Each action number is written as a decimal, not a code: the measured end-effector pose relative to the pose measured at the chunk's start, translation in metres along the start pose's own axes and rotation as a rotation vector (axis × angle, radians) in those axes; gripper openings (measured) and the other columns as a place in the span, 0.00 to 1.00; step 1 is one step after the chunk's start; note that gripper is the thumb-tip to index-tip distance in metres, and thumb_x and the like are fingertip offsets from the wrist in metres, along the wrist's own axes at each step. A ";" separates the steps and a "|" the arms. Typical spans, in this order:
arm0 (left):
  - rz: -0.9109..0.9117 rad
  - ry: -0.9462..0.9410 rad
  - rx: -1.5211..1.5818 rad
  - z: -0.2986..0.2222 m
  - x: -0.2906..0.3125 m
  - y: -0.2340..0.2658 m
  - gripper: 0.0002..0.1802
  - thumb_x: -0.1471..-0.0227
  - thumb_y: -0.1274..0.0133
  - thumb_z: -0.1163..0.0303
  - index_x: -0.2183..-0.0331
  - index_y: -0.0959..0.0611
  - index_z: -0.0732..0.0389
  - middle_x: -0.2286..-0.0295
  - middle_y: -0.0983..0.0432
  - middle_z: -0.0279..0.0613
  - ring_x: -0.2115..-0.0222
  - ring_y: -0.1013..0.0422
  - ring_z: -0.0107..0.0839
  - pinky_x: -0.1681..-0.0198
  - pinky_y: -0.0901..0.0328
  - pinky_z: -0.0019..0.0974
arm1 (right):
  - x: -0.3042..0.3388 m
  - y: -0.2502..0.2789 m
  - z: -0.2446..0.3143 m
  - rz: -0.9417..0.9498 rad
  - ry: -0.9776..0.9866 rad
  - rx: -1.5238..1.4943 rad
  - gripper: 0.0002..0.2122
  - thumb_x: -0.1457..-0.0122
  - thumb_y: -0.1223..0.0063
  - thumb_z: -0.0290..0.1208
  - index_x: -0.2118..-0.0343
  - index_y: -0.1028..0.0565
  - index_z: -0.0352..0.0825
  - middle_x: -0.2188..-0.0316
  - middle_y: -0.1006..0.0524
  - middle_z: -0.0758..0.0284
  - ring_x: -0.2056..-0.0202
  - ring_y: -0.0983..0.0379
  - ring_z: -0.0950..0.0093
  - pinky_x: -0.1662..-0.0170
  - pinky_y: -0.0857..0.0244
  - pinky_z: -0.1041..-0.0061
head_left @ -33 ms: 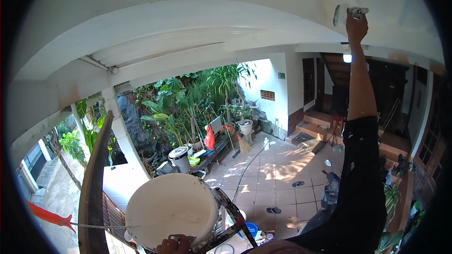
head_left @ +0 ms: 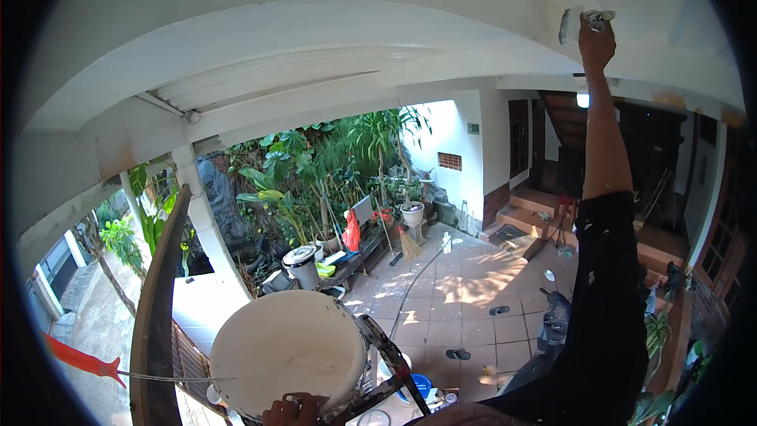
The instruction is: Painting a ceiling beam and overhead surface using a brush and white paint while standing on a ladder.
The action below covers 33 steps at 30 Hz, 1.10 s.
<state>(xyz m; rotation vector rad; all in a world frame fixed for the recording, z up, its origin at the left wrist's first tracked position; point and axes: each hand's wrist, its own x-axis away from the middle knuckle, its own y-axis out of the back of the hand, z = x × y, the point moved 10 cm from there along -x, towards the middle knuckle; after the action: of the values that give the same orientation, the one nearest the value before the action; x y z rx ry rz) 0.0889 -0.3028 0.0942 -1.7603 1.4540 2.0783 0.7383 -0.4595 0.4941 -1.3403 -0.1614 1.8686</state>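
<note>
The scene is viewed from the person's head, through the left one of two side-by-side fisheye cameras, upright and unmirrored. The view is directed forward and downward from well above the tiled floor (head_left: 473,331), yet so wide a field is covered that the pale overhead surface (head_left: 276,16) is taken in along the top, and straight edges are bent toward the dark rim. The bucket (head_left: 264,331) and the left hand (head_left: 292,409) are seen from close above, at the lower edge; the right hand (head_left: 597,43) is caught at the upper right. The plants (head_left: 296,162) and steps (head_left: 530,209) are shown well beyond.
</note>
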 end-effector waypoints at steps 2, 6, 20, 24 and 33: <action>0.012 0.015 0.023 0.002 0.000 0.001 0.17 0.62 0.32 0.52 0.74 0.16 0.52 0.74 0.25 0.35 0.72 0.28 0.38 0.69 0.38 0.44 | -0.004 -0.006 0.024 0.055 0.025 -0.010 0.19 0.47 0.38 0.47 0.57 0.20 0.39 0.64 0.17 0.57 0.59 0.20 0.54 0.55 0.28 0.58; 0.008 0.083 0.046 0.005 0.000 0.005 0.17 0.63 0.32 0.52 0.73 0.16 0.52 0.73 0.24 0.36 0.71 0.28 0.39 0.68 0.38 0.44 | -0.010 -0.015 0.103 0.219 0.100 0.004 0.19 0.44 0.41 0.48 0.55 0.21 0.42 0.63 0.16 0.61 0.58 0.20 0.55 0.54 0.27 0.59; -0.060 0.145 0.081 0.017 0.016 -0.001 0.17 0.65 0.32 0.56 0.72 0.16 0.53 0.71 0.24 0.36 0.69 0.27 0.39 0.67 0.38 0.46 | 0.079 0.250 0.510 0.112 0.379 -1.306 0.10 0.48 0.36 0.29 0.71 0.23 0.28 0.72 0.21 0.51 0.66 0.22 0.53 0.62 0.31 0.60; -0.102 0.126 0.106 0.014 0.014 0.001 0.16 0.66 0.31 0.58 0.73 0.16 0.53 0.71 0.24 0.36 0.69 0.27 0.40 0.67 0.38 0.46 | 0.099 0.265 0.540 0.068 0.277 -1.639 0.10 0.47 0.36 0.29 0.75 0.25 0.26 0.75 0.21 0.50 0.69 0.22 0.54 0.64 0.31 0.62; -0.118 0.079 0.152 0.011 0.011 0.004 0.16 0.67 0.32 0.58 0.73 0.16 0.53 0.72 0.23 0.35 0.69 0.27 0.39 0.67 0.38 0.46 | 0.126 0.160 0.441 0.369 0.017 -1.619 0.10 0.45 0.34 0.29 0.73 0.22 0.26 0.78 0.20 0.68 0.74 0.27 0.83 0.68 0.33 0.79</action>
<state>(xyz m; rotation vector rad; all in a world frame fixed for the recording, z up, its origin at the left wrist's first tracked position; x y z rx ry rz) 0.0740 -0.3032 0.0867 -1.8397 1.4459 1.8105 0.2690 -0.3327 0.5056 -2.4688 -1.7993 1.9126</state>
